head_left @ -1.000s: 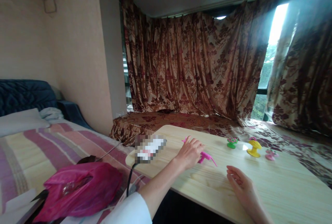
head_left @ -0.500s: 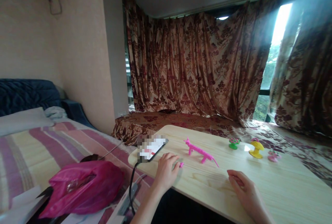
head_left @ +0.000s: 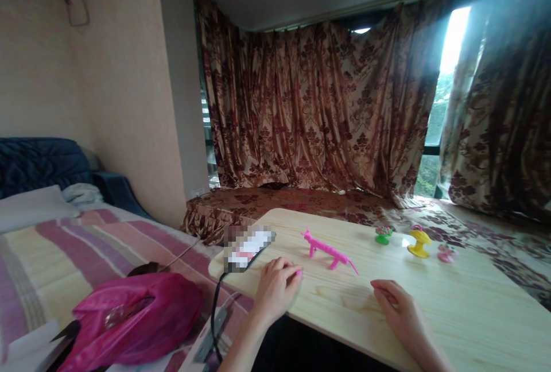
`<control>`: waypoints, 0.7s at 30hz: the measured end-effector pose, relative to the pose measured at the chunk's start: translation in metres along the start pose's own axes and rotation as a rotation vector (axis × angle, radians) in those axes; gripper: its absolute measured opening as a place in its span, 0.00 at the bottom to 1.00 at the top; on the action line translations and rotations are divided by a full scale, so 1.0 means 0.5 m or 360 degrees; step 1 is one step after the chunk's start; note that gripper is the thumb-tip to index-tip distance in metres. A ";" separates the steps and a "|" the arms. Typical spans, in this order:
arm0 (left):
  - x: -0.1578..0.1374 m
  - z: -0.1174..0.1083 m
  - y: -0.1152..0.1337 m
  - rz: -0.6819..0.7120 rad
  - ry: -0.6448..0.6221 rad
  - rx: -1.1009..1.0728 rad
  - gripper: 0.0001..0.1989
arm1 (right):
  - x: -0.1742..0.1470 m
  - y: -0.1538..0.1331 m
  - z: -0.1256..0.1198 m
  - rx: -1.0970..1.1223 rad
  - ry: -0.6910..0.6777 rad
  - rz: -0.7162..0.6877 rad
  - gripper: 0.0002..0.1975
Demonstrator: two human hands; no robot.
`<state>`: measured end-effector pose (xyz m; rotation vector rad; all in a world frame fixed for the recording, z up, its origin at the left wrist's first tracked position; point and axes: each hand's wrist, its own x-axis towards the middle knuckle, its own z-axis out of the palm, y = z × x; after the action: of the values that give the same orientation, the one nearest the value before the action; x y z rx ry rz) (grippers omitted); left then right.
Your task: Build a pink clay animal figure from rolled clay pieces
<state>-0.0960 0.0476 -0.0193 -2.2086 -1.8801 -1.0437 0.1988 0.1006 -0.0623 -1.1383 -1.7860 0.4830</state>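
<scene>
My left hand (head_left: pixel 278 286) rests at the near left edge of the table, fingers pinched on a small pink lump of modelling clay (head_left: pixel 299 272) that is mostly covered by the fingertips. A pink clay animal figure (head_left: pixel 327 250) stands on the tabletop beyond and between my hands, with four thin legs, horn-like points on its head and a long tail drooping to the right. My right hand (head_left: pixel 398 303) lies on the table to the right of the figure, its fingers loosely curled, and no object shows in it.
A phone-like device (head_left: pixel 249 251), partly blurred, lies on the table's (head_left: pixel 344 309) left corner with a black cable (head_left: pixel 216 309). Green (head_left: pixel 383 235), yellow (head_left: pixel 418 244) and pink (head_left: pixel 446 253) clay pieces stand at the right back. A magenta plastic bag (head_left: pixel 138 320) sits on the bed.
My left fingers have closed further over the pink lump, so less of it shows. The whole view has shifted slightly. The animal figure and my right hand stay in place on the table.
</scene>
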 end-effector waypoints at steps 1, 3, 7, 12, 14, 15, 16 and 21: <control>0.000 0.001 -0.001 -0.0001 -0.0001 -0.0001 0.13 | 0.000 0.001 0.000 -0.0002 -0.0003 -0.0001 0.13; 0.001 0.003 -0.002 -0.0006 0.0000 -0.0003 0.13 | -0.001 0.001 0.000 -0.0006 -0.0005 0.0000 0.13; 0.001 0.004 -0.002 -0.0020 0.0009 -0.0012 0.13 | -0.002 -0.001 0.000 -0.0014 -0.0008 -0.0001 0.13; 0.000 0.003 0.001 -0.0037 0.0024 -0.0021 0.13 | -0.002 -0.001 0.000 -0.0028 -0.0013 -0.0011 0.12; -0.001 0.003 0.002 -0.0037 0.0027 -0.0025 0.12 | -0.002 0.000 0.000 -0.0031 -0.0017 -0.0016 0.12; -0.002 0.002 0.002 -0.0035 0.0027 -0.0027 0.12 | -0.002 0.000 0.000 -0.0032 -0.0018 -0.0019 0.12; -0.002 0.002 0.002 -0.0033 0.0028 -0.0029 0.12 | -0.001 0.001 0.000 -0.0033 -0.0018 -0.0021 0.13; -0.002 0.001 0.002 -0.0032 0.0034 -0.0041 0.11 | -0.001 0.001 0.000 -0.0038 -0.0011 -0.0030 0.13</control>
<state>-0.0947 0.0467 -0.0200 -2.1877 -1.8946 -1.0965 0.1991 0.1005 -0.0626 -1.1368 -1.8110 0.4558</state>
